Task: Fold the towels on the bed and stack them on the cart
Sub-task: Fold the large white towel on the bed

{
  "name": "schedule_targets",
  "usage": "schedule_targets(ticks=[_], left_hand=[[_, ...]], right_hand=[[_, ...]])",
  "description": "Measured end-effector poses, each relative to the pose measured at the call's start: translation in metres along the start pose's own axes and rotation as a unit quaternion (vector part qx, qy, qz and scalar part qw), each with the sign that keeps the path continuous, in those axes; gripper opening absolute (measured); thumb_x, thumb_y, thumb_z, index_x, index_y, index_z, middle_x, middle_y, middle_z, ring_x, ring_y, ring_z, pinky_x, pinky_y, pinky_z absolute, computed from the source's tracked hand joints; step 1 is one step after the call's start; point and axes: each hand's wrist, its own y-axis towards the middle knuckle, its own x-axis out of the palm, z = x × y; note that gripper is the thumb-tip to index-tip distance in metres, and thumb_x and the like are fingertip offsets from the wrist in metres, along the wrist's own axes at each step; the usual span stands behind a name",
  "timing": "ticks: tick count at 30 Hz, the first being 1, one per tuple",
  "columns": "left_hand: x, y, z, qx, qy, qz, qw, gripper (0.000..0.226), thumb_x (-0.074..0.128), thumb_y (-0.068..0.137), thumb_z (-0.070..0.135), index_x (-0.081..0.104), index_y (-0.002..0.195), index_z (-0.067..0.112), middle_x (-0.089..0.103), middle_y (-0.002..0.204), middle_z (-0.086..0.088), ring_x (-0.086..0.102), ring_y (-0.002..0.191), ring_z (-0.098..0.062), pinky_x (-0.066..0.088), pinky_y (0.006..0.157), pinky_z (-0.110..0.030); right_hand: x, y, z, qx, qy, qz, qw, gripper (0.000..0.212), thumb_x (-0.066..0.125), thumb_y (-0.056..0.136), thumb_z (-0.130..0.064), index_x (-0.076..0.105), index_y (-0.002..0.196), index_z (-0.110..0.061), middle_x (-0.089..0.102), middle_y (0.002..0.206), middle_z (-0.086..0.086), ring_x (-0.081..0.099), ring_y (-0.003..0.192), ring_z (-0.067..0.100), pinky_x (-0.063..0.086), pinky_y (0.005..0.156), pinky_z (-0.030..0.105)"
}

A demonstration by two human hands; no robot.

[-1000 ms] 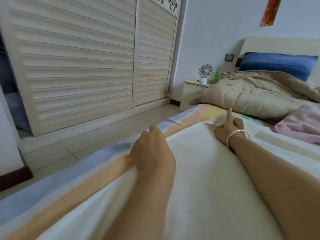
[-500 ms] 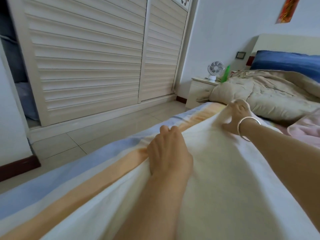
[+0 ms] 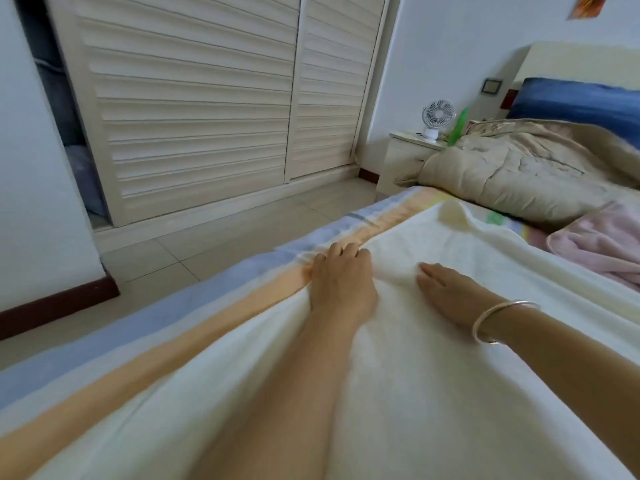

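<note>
- Head view: a cream towel (image 3: pixel 450 393) lies spread on the bed (image 3: pixel 173 306), filling the lower right of the frame.
- At centre, the left hand (image 3: pixel 341 282) curls its fingers round the cream towel's left edge.
- Just right of it, the right hand (image 3: pixel 450 294) lies flat on the cream towel, fingers straight and together.
- A pink towel (image 3: pixel 602 244) lies bunched at the right edge.

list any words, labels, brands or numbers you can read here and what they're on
No text can be read.
On the red wall hanging: cut off by the frame edge and blurred, so any writing is illegible.
On the dark wall plate: too small to tell.
On the fan and the green bottle: no legible brand.
On the cream towel: no print shows.
</note>
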Motion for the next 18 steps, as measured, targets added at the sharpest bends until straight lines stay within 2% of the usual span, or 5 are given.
schedule_targets(ticks=[4,9,11,15,18], left_hand=[[-0.010,-0.021,-0.002,0.055,0.045,-0.065,0.995,0.036,0.034,0.099,0.023,0.048,0.132,0.020,0.048,0.141,0.001,0.039,0.130,-0.020,0.028,0.104,-0.039],[-0.056,-0.116,-0.045,0.080,0.103,-0.118,0.984,0.056,0.020,0.101,0.041,0.020,0.154,0.026,0.011,0.163,0.006,0.008,0.149,-0.013,0.004,0.121,-0.043],[-0.076,-0.154,-0.073,0.088,0.117,-0.116,0.982,0.064,0.009,0.093,0.046,0.028,0.152,0.028,0.019,0.161,0.006,0.017,0.148,-0.014,0.012,0.121,-0.043],[-0.119,-0.203,-0.119,0.123,0.158,-0.112,0.973,0.051,0.031,0.092,0.034,0.054,0.136,0.031,0.050,0.145,0.003,0.051,0.131,-0.018,0.044,0.105,-0.041],[-0.150,-0.225,-0.157,0.138,0.199,-0.192,0.951,0.059,0.036,0.101,0.018,0.016,0.154,0.036,0.007,0.163,0.007,0.015,0.149,-0.014,0.022,0.118,-0.037]], right_hand=[[0.014,-0.113,-0.022,-0.002,-0.097,-0.064,0.993,0.060,0.020,0.099,-0.057,0.006,0.153,-0.036,-0.005,0.162,-0.007,-0.002,0.149,0.021,0.003,0.120,0.043],[0.054,-0.178,-0.092,0.013,-0.120,-0.056,0.991,0.070,0.013,0.096,-0.062,-0.005,0.154,-0.028,-0.014,0.161,0.002,-0.012,0.147,0.031,-0.003,0.116,0.055],[0.076,-0.194,-0.130,-0.016,-0.130,-0.058,0.990,0.072,0.001,0.093,-0.062,-0.010,0.154,-0.025,-0.019,0.160,0.005,-0.018,0.146,0.032,-0.009,0.113,0.060],[0.109,-0.242,-0.196,-0.107,-0.103,-0.059,0.987,0.100,-0.025,0.060,-0.052,-0.010,0.153,-0.017,-0.017,0.160,0.008,-0.020,0.146,0.030,-0.020,0.107,0.058],[0.109,-0.284,-0.222,-0.199,-0.045,-0.064,0.977,0.091,-0.022,0.071,-0.057,-0.006,0.154,-0.025,-0.015,0.161,0.001,-0.021,0.146,0.024,-0.021,0.110,0.048]])
